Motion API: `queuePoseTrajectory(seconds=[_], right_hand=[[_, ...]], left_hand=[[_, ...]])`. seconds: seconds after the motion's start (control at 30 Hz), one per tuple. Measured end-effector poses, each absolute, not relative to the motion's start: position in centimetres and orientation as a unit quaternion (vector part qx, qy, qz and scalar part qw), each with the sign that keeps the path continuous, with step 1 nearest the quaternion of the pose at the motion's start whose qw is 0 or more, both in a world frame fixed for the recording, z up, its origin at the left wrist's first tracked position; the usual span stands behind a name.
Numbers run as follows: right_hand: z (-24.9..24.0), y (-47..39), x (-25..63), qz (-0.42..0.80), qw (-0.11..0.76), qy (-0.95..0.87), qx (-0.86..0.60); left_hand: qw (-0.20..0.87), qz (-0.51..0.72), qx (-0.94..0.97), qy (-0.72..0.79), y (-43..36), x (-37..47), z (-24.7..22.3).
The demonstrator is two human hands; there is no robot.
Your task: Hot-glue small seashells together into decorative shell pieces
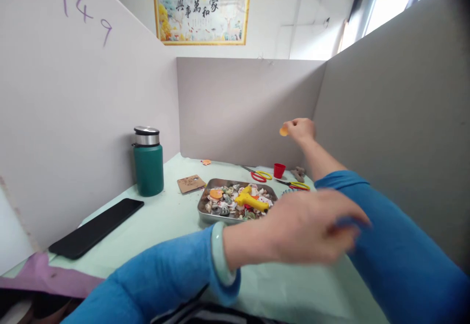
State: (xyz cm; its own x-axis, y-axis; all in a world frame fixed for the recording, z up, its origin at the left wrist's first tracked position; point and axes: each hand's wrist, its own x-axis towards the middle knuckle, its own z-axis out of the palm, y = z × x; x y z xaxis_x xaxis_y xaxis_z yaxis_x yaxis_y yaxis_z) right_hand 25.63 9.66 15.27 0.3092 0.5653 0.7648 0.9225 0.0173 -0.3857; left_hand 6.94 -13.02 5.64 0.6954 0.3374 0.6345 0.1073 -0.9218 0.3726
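Note:
Raised in front of the right rear corner, my right hand (301, 130) pinches a small round orange piece (283, 131). My left hand (312, 226) reaches across the front, blurred by motion, its fingers curled near the right blue sleeve; whether it holds anything is hard to see. Behind my left wrist lies a metal tray (201, 211) filled with shells and small pieces. On top of them rests a yellow tool (251, 199), perhaps a glue gun, and an orange disc (216, 194) is at the tray's left side.
A green bottle (149, 170) and a black phone-like slab (97, 227) are at the left. Behind the tray are a brown card (191, 183), red-and-yellow scissors (261, 175), a second pair (296, 185) and a red cup (279, 170). Grey partitions (249, 111) enclose the table.

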Motion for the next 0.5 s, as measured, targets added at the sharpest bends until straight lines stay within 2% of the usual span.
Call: queuePoseTrajectory(seconds=[0.07, 0.17, 0.37, 0.43, 0.5], right_hand=[[14.4, 9.8, 22.8, -0.200, 0.433, -0.603, -0.640], [13.7, 9.8, 19.8, -0.203, 0.399, -0.627, -0.638], [13.3, 9.6, 17.8, -0.155, 0.365, -0.646, -0.652], [13.2, 9.5, 17.4, -0.144, 0.360, -0.649, -0.655], [13.1, 9.3, 17.1, -0.133, 0.356, -0.648, -0.660]], left_hand=[[0.124, 0.424, 0.872, 0.212, -11.0, 7.7, 7.1], [0.118, 0.424, 0.863, 0.247, -8.3, 8.5, 7.7], [0.321, 0.388, 0.800, 0.326, -5.5, 8.2, 8.4], [0.283, 0.390, 0.823, 0.301, -5.4, 8.1, 8.8], [0.198, 0.385, 0.862, 0.263, -4.9, 8.0, 9.2]])
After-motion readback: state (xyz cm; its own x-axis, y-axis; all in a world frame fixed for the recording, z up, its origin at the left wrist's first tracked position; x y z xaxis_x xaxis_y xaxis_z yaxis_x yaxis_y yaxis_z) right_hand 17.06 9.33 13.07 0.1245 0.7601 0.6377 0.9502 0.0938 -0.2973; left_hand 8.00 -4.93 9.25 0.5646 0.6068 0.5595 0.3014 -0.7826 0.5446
